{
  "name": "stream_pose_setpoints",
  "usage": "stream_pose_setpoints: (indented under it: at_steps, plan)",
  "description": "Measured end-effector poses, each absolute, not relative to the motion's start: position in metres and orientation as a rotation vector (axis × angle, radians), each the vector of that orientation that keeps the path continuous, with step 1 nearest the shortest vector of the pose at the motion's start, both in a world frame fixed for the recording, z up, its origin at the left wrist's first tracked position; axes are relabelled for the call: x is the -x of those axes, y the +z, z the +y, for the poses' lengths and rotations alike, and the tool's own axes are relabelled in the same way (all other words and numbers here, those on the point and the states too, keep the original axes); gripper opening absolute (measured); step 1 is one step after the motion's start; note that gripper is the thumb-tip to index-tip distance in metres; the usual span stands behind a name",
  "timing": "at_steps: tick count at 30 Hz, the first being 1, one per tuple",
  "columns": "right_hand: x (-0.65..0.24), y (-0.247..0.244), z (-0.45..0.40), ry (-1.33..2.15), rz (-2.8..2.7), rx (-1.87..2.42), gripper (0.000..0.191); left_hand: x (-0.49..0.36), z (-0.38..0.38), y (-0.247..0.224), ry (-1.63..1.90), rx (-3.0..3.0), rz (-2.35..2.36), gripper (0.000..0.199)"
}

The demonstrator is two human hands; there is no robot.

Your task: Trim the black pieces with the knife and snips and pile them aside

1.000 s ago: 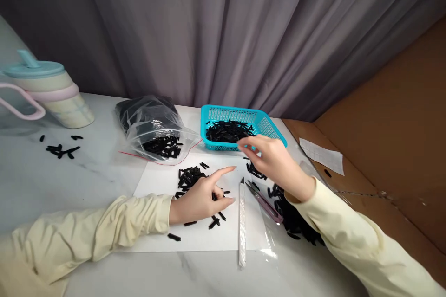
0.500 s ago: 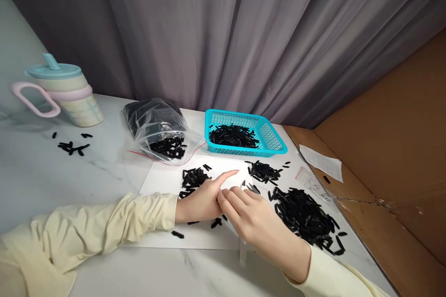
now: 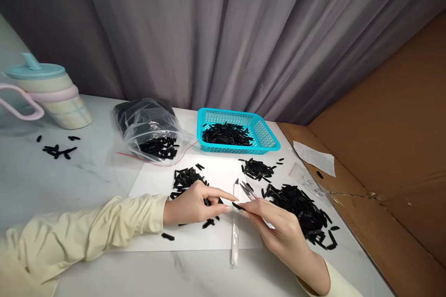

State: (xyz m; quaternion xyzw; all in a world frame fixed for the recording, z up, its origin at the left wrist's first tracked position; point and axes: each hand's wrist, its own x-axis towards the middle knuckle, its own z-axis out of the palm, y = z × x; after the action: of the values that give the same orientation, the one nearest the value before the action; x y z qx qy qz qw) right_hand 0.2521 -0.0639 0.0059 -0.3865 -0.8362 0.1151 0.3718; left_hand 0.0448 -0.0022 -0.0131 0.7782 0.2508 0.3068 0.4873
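In my right hand (image 3: 278, 227), the thumb and forefinger pinch one small, slim black piece (image 3: 239, 206) of a kind I cannot make out. My left hand (image 3: 197, 202) faces it, forefinger and thumb stretched out and apart, their tips at the piece's near end. Whether they touch it is hard to tell. Beneath the fingertips, a craft knife (image 3: 235, 236) with a pale wrapped handle lies on a white sheet (image 3: 149, 227). Small scissors (image 3: 248, 190) rest by my right forefinger. A pile of black pieces (image 3: 188, 178) is partly hidden behind my left hand.
A blue basket (image 3: 275, 141) and an open zip bag (image 3: 121, 137), both with black pieces, stand at the back. More piles (image 3: 296, 209) (image 3: 258, 168) lie on the right. A lidded cup (image 3: 71, 106) is at far left; a cardboard wall (image 3: 393, 134) bounds the right.
My hands have moved apart from their overlap, and the right one has shifted right. A black piece now shows in its fingertips, and the knife has come into view. The whole view has shifted slightly.
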Motion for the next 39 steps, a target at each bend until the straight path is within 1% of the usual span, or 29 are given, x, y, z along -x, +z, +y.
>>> stream_pose_setpoints:
  at_steps: [3, 9, 13, 17, 20, 24, 27, 30, 33, 36, 39]
  plan:
    - [-0.250, 0.002, -0.064, 0.431, -2.079, 1.027, 0.014, -0.044, -0.003, -0.012, 0.725, -1.913, 0.630, 0.029]
    - [-0.246, -0.001, -0.067, 0.547, -1.952, 1.064, 0.013, -0.045, -0.002, -0.012, 0.743, -1.956, 0.664, 0.026]
    - [-0.243, 0.000, -0.067, 0.569, -1.923, 1.057, 0.015, -0.045, -0.003, -0.015, 0.728, -1.996, 0.733, 0.023]
    - [-0.242, -0.002, -0.066, 0.547, -1.928, 1.102, 0.014, -0.045, -0.004, -0.016, 0.751, -1.990, 0.727, 0.024]
    - [-0.242, -0.008, -0.066, 0.388, -1.986, 1.106, 0.012, -0.045, -0.004, -0.014, 0.722, -1.967, 0.703, 0.028]
    - [-0.242, -0.013, -0.065, -0.066, -2.241, 1.019, 0.012, -0.046, -0.004, -0.011, 0.608, -1.901, 0.731, 0.034]
    - [-0.241, -0.012, -0.064, -0.272, -2.358, 0.971, 0.008, -0.047, -0.005, -0.009, 0.553, -1.848, 0.737, 0.036]
    - [-0.239, -0.010, -0.062, -0.375, -2.364, 0.952, 0.003, -0.048, -0.006, -0.009, 0.511, -1.812, 0.735, 0.037]
    - [-0.240, -0.010, -0.062, -0.426, -2.347, 0.897, 0.004, -0.049, -0.006, -0.006, 0.482, -1.812, 0.705, 0.034]
    - [-0.241, -0.011, -0.063, -0.424, -2.381, 0.862, 0.010, -0.049, -0.006, -0.003, 0.460, -1.837, 0.616, 0.029]
    - [-0.241, -0.011, -0.063, -0.379, -2.404, 0.852, 0.008, -0.049, -0.005, -0.001, 0.439, -1.827, 0.604, 0.027]
